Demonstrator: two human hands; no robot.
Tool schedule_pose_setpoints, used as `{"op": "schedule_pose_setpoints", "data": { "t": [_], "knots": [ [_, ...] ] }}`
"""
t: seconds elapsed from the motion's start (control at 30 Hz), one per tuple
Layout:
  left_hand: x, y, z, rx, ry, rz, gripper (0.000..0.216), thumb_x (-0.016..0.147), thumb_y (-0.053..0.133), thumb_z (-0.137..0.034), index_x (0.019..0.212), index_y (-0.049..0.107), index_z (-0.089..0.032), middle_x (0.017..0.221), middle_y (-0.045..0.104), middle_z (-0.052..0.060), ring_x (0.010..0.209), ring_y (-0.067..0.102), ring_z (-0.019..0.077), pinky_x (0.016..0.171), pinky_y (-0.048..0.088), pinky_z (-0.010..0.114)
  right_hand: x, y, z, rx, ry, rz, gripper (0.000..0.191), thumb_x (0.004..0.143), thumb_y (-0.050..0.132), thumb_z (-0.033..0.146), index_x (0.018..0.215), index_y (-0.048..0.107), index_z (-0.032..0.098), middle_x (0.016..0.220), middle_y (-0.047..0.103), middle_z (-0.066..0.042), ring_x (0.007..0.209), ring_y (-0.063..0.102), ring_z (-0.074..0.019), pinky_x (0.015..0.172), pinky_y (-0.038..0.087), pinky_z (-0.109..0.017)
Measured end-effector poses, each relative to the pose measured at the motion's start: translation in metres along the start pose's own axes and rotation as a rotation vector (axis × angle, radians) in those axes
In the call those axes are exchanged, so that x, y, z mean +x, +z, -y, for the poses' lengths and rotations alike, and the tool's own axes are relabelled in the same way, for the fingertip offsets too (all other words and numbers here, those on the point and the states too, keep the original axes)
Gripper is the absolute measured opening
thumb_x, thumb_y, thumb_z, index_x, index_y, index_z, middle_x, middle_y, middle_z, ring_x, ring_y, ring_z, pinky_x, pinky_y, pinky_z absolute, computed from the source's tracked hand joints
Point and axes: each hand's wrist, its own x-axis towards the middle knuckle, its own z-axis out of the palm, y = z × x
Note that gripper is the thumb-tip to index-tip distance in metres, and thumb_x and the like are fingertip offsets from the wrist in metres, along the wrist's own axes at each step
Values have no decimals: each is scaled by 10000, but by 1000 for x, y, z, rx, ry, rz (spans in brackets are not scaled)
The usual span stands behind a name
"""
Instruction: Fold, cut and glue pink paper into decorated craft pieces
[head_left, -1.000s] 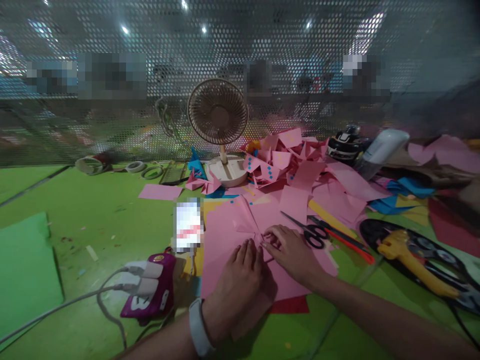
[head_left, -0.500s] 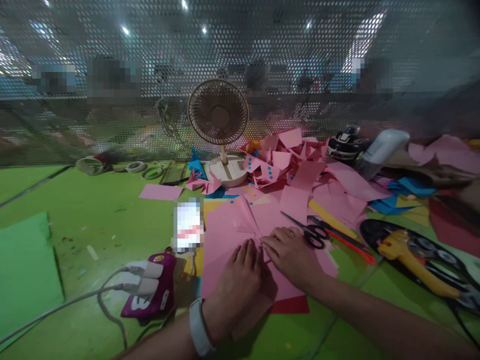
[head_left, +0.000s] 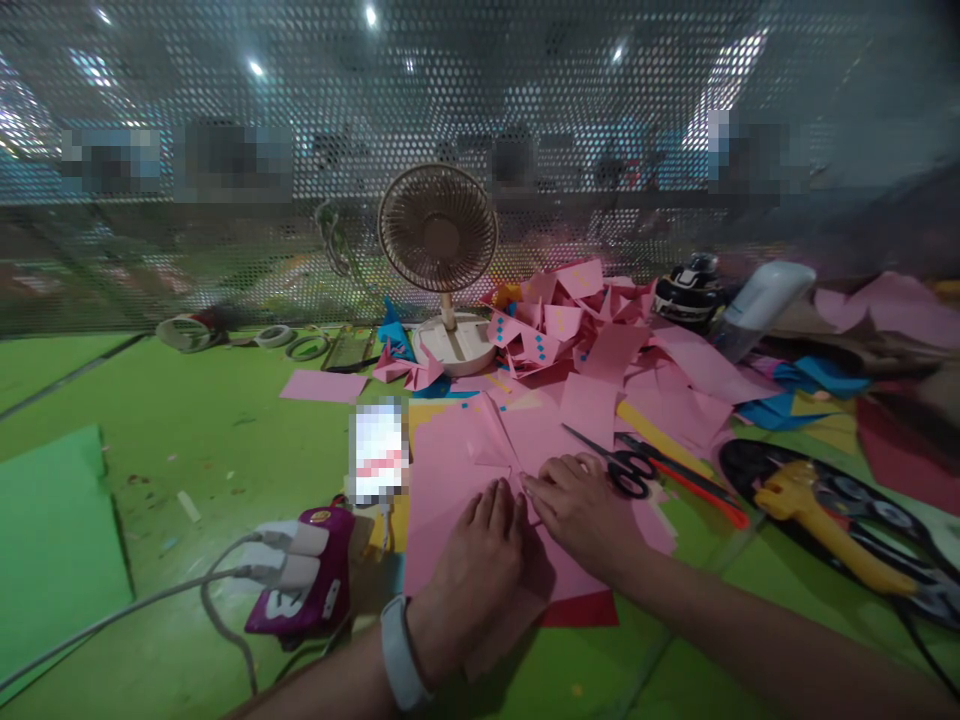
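My left hand (head_left: 476, 560) lies flat, fingers stretched out, on a pink paper sheet (head_left: 457, 470) on the green table. My right hand (head_left: 581, 505) rests beside it to the right, fingers curled and pressing the same sheet along a fold near its middle. The fingertips of both hands almost meet at the crease. Black-handled scissors (head_left: 626, 465) lie just right of my right hand. A white band is on my left wrist.
A small desk fan (head_left: 439, 260) stands behind the sheet. A heap of folded pink papers (head_left: 592, 320) lies at the back right. A yellow glue gun (head_left: 825, 525) rests on a black tray at right. A purple power strip (head_left: 304, 585) with cables sits left of my wrist. Tape rolls (head_left: 289, 340) lie far left.
Both hands stay on the pink sheet. My right hand has slid slightly toward me along the fold. The view has shifted a little.
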Motion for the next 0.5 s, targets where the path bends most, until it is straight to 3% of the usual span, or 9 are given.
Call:
{"op": "schedule_pose_setpoints", "data": {
  "t": [0.5],
  "knots": [
    [-1, -1, 1, 10, 13, -3, 428, 809, 406, -122, 1224, 413, -17, 1291, 426, 234, 1202, 395, 296, 951, 351, 431, 0, 0, -1, 6, -17, 6, 209, 870, 444, 194, 1022, 586, 217, 833, 547, -50, 825, 459, -179, 813, 252, -357]
  ]
}}
